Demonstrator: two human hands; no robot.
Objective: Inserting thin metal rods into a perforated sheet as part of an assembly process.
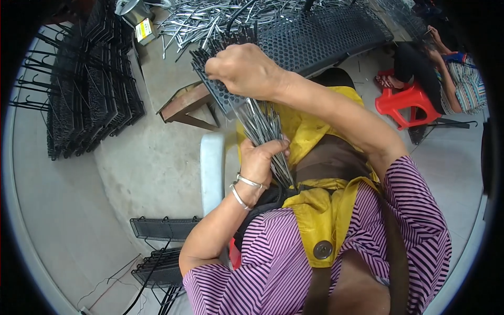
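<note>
From the head view, the left hand (261, 157) is closed around a bundle of thin metal rods (265, 131), gripping it near its lower part over the yellow apron (315, 210) on the person's lap, so the rods fan upward toward the work. The right hand (244, 68) is closed too, fingers curled over the upper ends of the rods where they meet the near edge of a black perforated panel (315, 37) that lies across a wooden stool (186, 105). It looks as if rods are being fed one at a time into the panel's holes; the next move likely calls for lining a single rod tip with a free hole and pushing it straight. More loose rods (210, 18) lie heaped beyond the panel, finished black racks (84, 89) stand stacked to the left, and another person sits on a red stool (407, 102) at right.
</note>
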